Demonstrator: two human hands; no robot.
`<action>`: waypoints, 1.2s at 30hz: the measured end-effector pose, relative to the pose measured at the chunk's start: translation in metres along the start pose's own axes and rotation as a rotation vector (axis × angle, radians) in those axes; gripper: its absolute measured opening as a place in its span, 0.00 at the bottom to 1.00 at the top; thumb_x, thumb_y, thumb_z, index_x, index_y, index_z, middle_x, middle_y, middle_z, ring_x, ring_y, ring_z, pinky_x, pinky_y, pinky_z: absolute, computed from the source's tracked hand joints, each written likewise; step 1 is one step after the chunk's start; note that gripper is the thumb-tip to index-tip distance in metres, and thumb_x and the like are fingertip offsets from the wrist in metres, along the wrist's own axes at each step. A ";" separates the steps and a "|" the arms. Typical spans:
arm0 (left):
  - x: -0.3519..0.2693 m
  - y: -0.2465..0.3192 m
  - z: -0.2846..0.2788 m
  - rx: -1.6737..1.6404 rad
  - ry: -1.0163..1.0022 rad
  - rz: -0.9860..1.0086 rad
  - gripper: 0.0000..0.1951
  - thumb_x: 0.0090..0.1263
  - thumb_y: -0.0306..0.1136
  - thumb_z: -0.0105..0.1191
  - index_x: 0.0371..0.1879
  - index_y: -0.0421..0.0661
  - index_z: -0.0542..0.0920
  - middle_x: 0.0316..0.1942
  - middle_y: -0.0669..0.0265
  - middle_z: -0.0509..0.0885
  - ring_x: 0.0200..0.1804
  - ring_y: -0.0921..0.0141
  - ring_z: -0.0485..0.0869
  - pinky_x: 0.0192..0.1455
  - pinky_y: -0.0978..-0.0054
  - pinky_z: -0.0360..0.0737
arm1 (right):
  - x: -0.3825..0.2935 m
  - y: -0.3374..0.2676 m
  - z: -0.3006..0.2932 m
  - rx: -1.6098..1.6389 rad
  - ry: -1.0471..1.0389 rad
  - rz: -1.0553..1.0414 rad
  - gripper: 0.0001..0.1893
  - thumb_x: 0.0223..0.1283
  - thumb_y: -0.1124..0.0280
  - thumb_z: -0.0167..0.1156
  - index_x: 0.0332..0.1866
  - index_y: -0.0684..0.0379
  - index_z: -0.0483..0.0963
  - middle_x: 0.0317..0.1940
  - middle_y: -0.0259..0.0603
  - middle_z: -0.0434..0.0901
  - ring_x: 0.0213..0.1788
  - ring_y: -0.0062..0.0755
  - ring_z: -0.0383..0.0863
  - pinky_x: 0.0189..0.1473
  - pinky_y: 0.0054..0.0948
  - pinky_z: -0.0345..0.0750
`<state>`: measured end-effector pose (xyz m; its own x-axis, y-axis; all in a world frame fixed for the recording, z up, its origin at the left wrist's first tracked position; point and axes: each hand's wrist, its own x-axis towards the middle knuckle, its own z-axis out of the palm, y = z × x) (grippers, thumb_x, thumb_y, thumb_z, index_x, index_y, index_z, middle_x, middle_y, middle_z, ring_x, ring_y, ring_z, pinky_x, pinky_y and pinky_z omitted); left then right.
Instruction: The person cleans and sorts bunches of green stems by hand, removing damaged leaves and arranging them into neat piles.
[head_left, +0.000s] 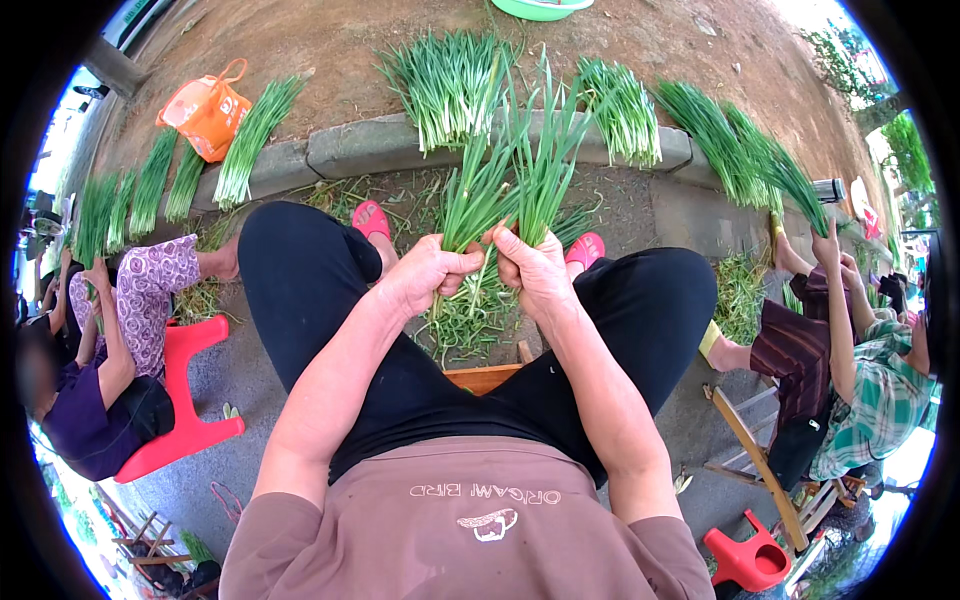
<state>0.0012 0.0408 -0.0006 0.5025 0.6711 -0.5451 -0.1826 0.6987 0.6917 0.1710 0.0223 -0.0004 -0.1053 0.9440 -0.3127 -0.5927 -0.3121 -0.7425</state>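
Note:
My left hand (431, 274) grips a bunch of green chives (476, 199) near its lower end, with the leaves pointing away from me. Close beside it, my right hand (534, 266) is closed around a second bunch of chives (547, 157), whose leaf tips spread upward. The two hands nearly meet between my knees, thumbs turned inward. Below them, loose leaf trimmings (476, 319) lie heaped on the ground. Part of a wooden stool (484, 377) shows between my thighs.
Chive bundles (454, 94) line a stone kerb (367, 146), with an orange bag (204, 112) among them. People holding chives sit on both sides, one on a red plastic stool (180, 405). A green basin (544, 7) stands on bare soil ahead. Another red stool (748, 553) is behind right.

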 end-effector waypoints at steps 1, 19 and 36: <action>0.000 -0.001 -0.001 0.004 -0.013 0.000 0.07 0.62 0.31 0.59 0.32 0.45 0.75 0.18 0.79 0.67 0.15 0.84 0.58 0.16 0.84 0.52 | 0.000 0.000 0.001 -0.003 0.005 -0.002 0.06 0.60 0.70 0.62 0.34 0.59 0.74 0.20 0.29 0.73 0.13 0.13 0.58 0.14 0.16 0.53; -0.010 0.004 -0.012 -0.297 0.182 0.131 0.07 0.70 0.36 0.53 0.35 0.46 0.73 0.27 0.72 0.74 0.16 0.85 0.61 0.17 0.88 0.59 | 0.009 -0.031 -0.029 0.235 0.186 -0.210 0.04 0.64 0.70 0.57 0.39 0.54 0.69 0.39 0.40 0.78 0.21 0.18 0.67 0.20 0.18 0.64; -0.001 -0.012 0.006 -0.038 0.051 0.081 0.10 0.62 0.33 0.63 0.36 0.45 0.77 0.22 0.77 0.73 0.15 0.85 0.62 0.16 0.86 0.57 | 0.008 -0.001 -0.014 0.112 0.061 -0.092 0.12 0.64 0.68 0.58 0.50 0.57 0.71 0.36 0.36 0.78 0.30 0.20 0.73 0.30 0.23 0.72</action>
<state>0.0083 0.0296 -0.0055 0.4415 0.7365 -0.5125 -0.2535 0.6503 0.7161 0.1820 0.0284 -0.0104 0.0005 0.9587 -0.2843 -0.6833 -0.2072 -0.7001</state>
